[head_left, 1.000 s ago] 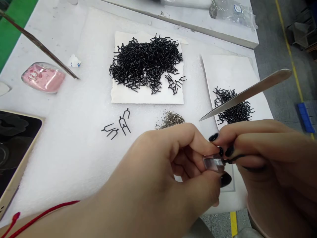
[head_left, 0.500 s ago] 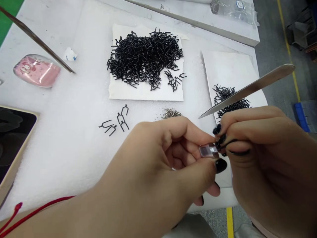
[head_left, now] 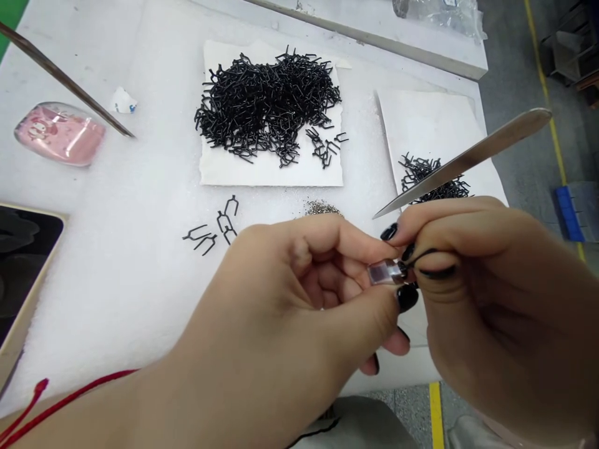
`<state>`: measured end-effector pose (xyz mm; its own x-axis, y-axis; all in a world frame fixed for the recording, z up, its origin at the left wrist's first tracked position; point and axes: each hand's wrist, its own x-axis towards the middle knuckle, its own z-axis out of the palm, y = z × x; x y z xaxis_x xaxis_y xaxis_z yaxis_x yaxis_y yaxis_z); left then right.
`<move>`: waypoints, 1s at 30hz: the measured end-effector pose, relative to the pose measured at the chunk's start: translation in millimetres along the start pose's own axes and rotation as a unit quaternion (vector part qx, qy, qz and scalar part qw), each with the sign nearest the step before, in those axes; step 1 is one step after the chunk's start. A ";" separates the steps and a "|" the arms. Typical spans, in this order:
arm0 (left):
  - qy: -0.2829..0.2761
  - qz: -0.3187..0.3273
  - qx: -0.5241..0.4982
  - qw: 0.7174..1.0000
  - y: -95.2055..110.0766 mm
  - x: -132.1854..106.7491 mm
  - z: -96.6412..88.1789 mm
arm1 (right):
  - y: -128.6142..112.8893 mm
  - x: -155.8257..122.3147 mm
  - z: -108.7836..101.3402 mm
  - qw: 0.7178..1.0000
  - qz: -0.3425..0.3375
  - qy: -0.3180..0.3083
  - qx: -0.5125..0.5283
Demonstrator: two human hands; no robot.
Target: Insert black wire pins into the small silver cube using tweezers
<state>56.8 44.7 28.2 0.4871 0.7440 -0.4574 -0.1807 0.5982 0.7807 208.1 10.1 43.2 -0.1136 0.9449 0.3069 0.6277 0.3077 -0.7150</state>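
Observation:
Between thumb and index finger, my left hand (head_left: 299, 312) pinches a small clear block (head_left: 382, 273). My right hand (head_left: 482, 274) is closed too, its fingertips pressed round a thin black wire piece (head_left: 423, 257) that meets the block's right end. Fingers cover much of that contact. A pointed flat metal tool (head_left: 463, 163) slants just beyond my right hand; I cannot tell whether it is held. Several loose black forked pieces (head_left: 199, 239) lie past my left hand, near a small heap of tiny metallic bits (head_left: 322, 207).
A large pile of black forked pieces (head_left: 266, 103) covers a white sheet (head_left: 271, 174). Another pile (head_left: 433, 178) lies on a sheet (head_left: 430, 118) at right. On the left are a pink clear-edged object (head_left: 60, 134), a slim metal rod (head_left: 70, 84) and a dark-screened device (head_left: 28, 262).
Both hands have shifted slightly left and up together with the clear block. The grip looks the same, and the whole view has drifted a little.

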 end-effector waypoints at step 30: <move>0.006 -0.024 0.016 1.000 0.1 -2.7 0.0 | -4.5 -0.7 8.1 0.997 0.051 0.054 0.024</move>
<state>55.4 42.8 29.5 0.4843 0.7188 -0.4988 -0.1298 0.6228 0.7715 199.1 9.0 41.1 0.0341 0.9546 0.2959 0.5940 0.2188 -0.7741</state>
